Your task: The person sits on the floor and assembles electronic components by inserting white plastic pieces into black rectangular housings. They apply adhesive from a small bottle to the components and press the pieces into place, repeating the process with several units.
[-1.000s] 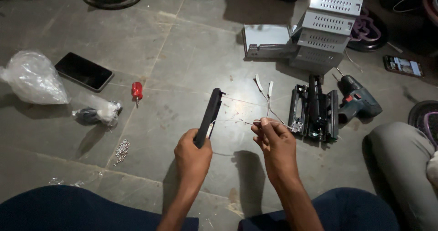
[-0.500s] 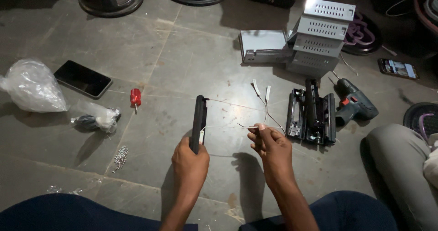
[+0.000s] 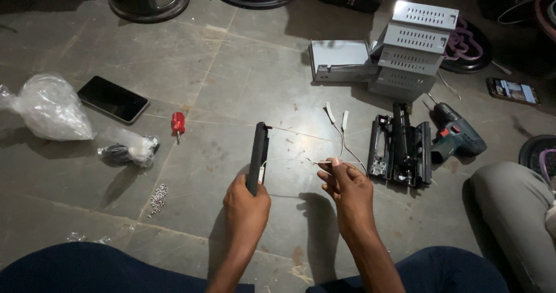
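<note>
While the left hand (image 3: pixel 246 203) was tipping it a second ago, the black bar-shaped part (image 3: pixel 258 156) leaned to the right; now it stands nearly upright above the floor (image 3: pixel 231 84), so the work on it is a matter of turning it to face the wire. Its fingers are closed around the lower end. The right hand (image 3: pixel 347 191) pinches a thin white wire (image 3: pixel 341 139), fingers (image 3: pixel 331 171) nearly shut.

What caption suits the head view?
Left hand holds a black panel upright; right hand pinches white wires above a concrete floor.
</note>
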